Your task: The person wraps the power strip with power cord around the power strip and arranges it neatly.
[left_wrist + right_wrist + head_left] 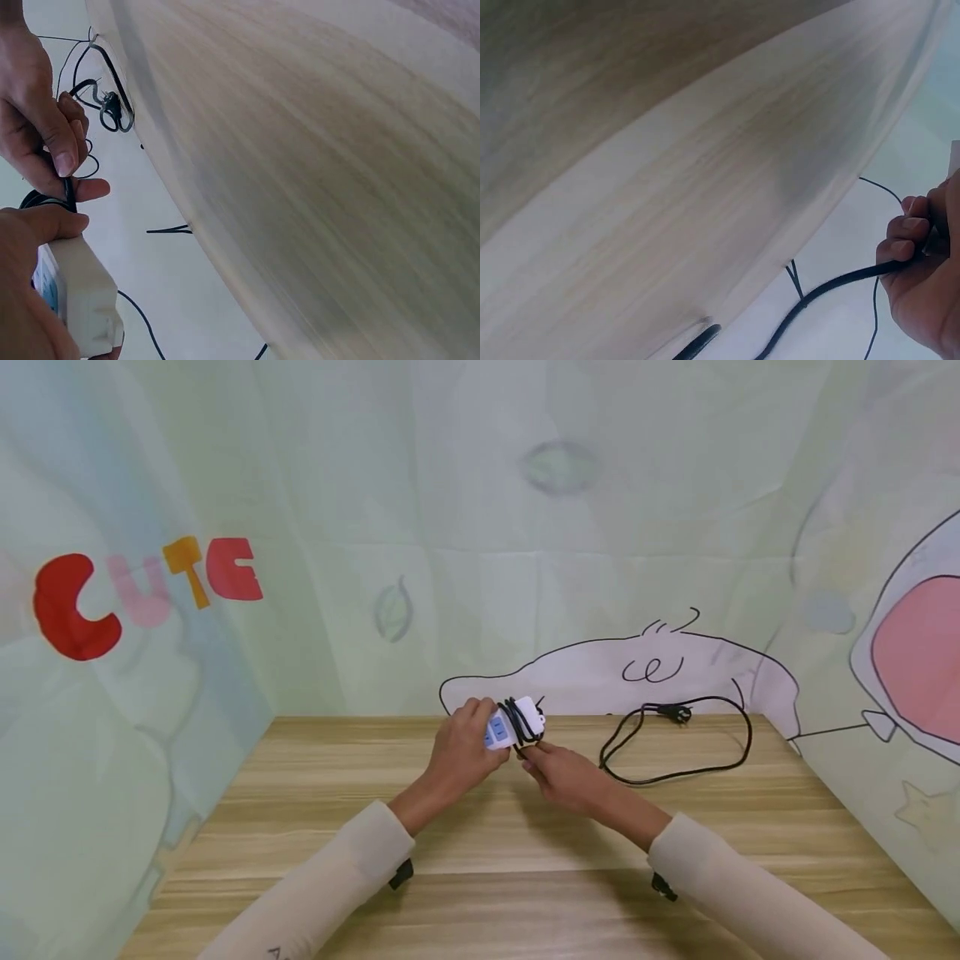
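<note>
The left hand (pixel 467 747) has its grip closed round a white power strip (pixel 498 727), held over the far middle of the desk (pixel 525 893); black cord (pixel 517 720) wraps the strip's right end. The right hand (pixel 566 779), just right, pinches the cord in its grip. More cord lies looped at far right, with a plug (pixel 678 713)

Table (pixel 480 910): softly lit in the head view; faint shadows beneath the forearms (pixel 420 802), light from above.
Backdrop (pixel 465 485) behind the table: pale, diffuse brightness.
Right hand (pixel 925 296) beside the table: shaded against that brightness in the right wrist view.
Table outline there: bowed by lens distortion.
Wood grain (pixel 300 187): hazy, soft in both wrist views; a pale band across the table may be glare.
</note>
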Demonstrator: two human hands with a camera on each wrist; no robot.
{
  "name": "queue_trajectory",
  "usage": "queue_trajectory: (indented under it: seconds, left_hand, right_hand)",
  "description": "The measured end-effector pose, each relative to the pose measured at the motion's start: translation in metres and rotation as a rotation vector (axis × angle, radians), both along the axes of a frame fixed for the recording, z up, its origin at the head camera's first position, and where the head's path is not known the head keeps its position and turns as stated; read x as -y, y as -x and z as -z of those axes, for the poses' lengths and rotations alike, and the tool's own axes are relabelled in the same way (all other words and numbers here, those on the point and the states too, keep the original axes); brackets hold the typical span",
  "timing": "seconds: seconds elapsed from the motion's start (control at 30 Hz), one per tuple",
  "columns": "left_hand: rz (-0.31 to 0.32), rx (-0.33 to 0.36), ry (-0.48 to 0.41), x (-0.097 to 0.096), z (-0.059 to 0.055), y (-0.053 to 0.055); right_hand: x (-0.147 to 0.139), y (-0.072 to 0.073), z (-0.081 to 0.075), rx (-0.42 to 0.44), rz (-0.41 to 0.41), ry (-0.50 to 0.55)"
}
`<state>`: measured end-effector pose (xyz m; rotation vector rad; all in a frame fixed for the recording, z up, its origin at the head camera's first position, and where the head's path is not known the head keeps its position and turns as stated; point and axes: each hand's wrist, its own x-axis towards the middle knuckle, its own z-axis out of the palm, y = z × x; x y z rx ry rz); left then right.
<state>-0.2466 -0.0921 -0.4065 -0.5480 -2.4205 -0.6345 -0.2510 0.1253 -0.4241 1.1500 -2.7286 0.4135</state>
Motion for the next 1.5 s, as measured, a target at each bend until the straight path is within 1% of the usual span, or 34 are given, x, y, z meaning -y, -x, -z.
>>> queue_trajectory:
  seconds: [0.1,0.3,0.5,0.7,0.77,0.83,1.0,1.07,1.1,1.17,1.3,1.43,1.5]
  left_hand:
    - [-0.008,0.004,0.024,0.001,0.000,-0.001]
    - [-0.024,0.035,0.044,0.005,0.001,-0.002]
    - [-0.034,0.046,0.053,0.009,0.002,-0.003]
    - [-0.025,0.063,0.067,0.011,0.003,-0.003]
    - [-0.024,0.072,0.073,0.012,0.003,-0.003]
    - [-0.021,0.081,0.079,0.012,0.003,-0.003]
    - [0.011,0.114,0.094,0.014,0.003,-0.001]
    - [0.024,0.131,0.096,0.013,0.003,0.000]
    - [0.027,0.136,0.100,0.013,0.002,0.001]
    - [0.033,0.143,0.103,0.012,0.001,0.002]
    - [0.044,0.137,0.140,0.009,0.000,0.004]
    - [0.052,0.157,0.166,0.005,0.002,0.004]
    - [0.049,0.177,0.167,0.002,0.003,0.003]
  right_hand:
    - [0.000,-0.002,0.000,-0.030,0.017,-0.009]
    - [0.001,-0.005,0.001,0.000,0.045,0.025]
    - [0.003,-0.008,0.000,0.005,0.026,0.054]
    - [0.004,-0.011,-0.001,-0.003,0.022,0.057]
    - [0.004,-0.012,-0.001,-0.046,0.018,0.042]
    - [0.004,-0.013,-0.001,-0.136,0.007,0.015]
    - [-0.001,-0.009,0.000,-0.484,-0.055,-0.090]
    - [-0.004,-0.006,0.001,-0.593,-0.081,-0.112]
    - [-0.006,-0.005,0.000,-0.633,-0.095,-0.111]
    - [-0.010,-0.003,0.000,-0.686,-0.109,-0.097]
    - [-0.016,0.000,-0.001,-0.743,-0.118,-0.032]
    - [-0.018,0.002,-0.003,-0.771,-0.108,-0.003]
    - [-0.018,0.003,-0.004,-0.765,-0.118,0.000]
